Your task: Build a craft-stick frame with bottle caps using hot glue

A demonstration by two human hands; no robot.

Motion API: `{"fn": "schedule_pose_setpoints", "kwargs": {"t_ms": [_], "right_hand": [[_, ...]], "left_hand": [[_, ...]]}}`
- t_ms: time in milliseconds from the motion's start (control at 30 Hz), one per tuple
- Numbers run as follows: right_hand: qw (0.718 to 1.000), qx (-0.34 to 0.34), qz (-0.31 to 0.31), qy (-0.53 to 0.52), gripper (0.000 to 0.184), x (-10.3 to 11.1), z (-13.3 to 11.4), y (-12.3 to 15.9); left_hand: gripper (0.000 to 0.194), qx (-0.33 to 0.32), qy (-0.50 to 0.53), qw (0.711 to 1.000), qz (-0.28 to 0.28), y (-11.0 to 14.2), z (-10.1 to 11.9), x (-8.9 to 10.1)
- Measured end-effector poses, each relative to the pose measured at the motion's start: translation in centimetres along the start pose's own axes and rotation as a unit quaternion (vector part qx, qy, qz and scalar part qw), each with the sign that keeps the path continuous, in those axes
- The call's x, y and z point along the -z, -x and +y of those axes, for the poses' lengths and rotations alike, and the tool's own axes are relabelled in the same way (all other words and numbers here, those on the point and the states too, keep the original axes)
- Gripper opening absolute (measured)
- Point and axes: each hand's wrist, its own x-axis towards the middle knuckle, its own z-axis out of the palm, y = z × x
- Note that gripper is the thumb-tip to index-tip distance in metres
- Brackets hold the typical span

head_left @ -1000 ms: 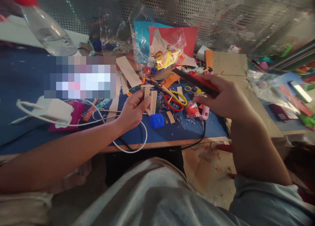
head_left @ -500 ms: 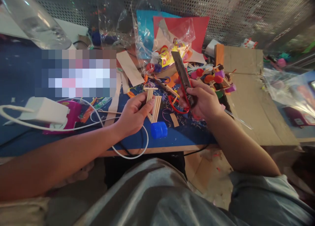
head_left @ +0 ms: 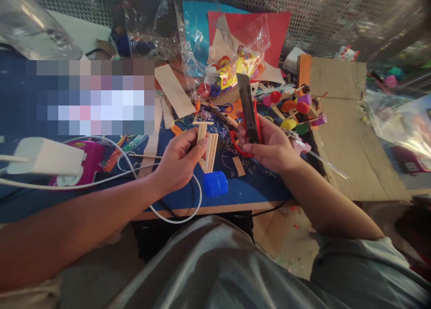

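Note:
My left hand (head_left: 180, 158) pinches a small frame of pale wooden sticks (head_left: 210, 152) between thumb and fingers. A short crosspiece tops it, and a blue bottle cap (head_left: 216, 184) is at its lower end; whether the cap is attached, I cannot tell. In my right hand (head_left: 269, 145) is a red and black utility knife (head_left: 248, 107), its wide end pointing up and away from me. The fingers wrap its lower part, with the thumb lying across it. Just left of that hand shows a red loop, like a scissors handle (head_left: 235, 140), partly hidden by the fingers.
Paper strips (head_left: 175, 90), scraps and colourful caps on sticks (head_left: 296, 104) litter the blue table (head_left: 249, 187). Cardboard (head_left: 357, 147) lies at right. A white charger (head_left: 47, 156) sits in a pink socket block (head_left: 90, 158), its cable looping by my left arm. A plastic bag (head_left: 232, 66) stands behind.
My right hand has turned the knife slightly, so more of its red side shows, and the thumb has shifted lower. My left hand still holds the stick frame. The whole view has shifted slightly.

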Motion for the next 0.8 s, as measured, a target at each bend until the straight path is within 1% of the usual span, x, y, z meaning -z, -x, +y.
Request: {"fn": "schedule_pose_setpoints", "kwargs": {"t_ms": [133,233,333,433,500,633,800], "right_hand": [[1.000,-0.001,0.013,-0.023,0.052,-0.09,-0.23,0.11],[0.999,0.007,0.042,-0.010,0.039,-0.03,-0.24,0.12],[0.998,0.006,0.063,-0.009,0.036,0.09,-0.05,0.05],[0.998,0.009,0.060,-0.026,0.033,0.21,0.09,-0.06],[0.998,0.008,0.048,-0.040,0.036,0.24,0.08,-0.11],[0.999,0.005,0.036,-0.040,0.054,0.21,0.09,-0.20],[0.999,0.044,0.017,0.003,0.065,0.33,0.52,-0.31]], "left_hand": [[0.055,0.008,0.003,1.000,0.008,0.06,-0.02,0.25],[0.058,0.023,0.007,1.000,0.012,0.08,-0.06,0.36],[0.059,0.041,0.017,0.999,0.028,0.02,-0.04,0.34],[0.059,0.054,0.018,0.998,0.032,-0.06,0.07,0.31],[0.058,0.056,0.017,0.998,0.030,-0.10,0.16,0.32],[0.054,0.055,0.015,0.998,0.029,-0.11,0.10,0.50],[0.051,0.037,0.008,0.999,0.018,-0.13,-0.33,0.90]]}}
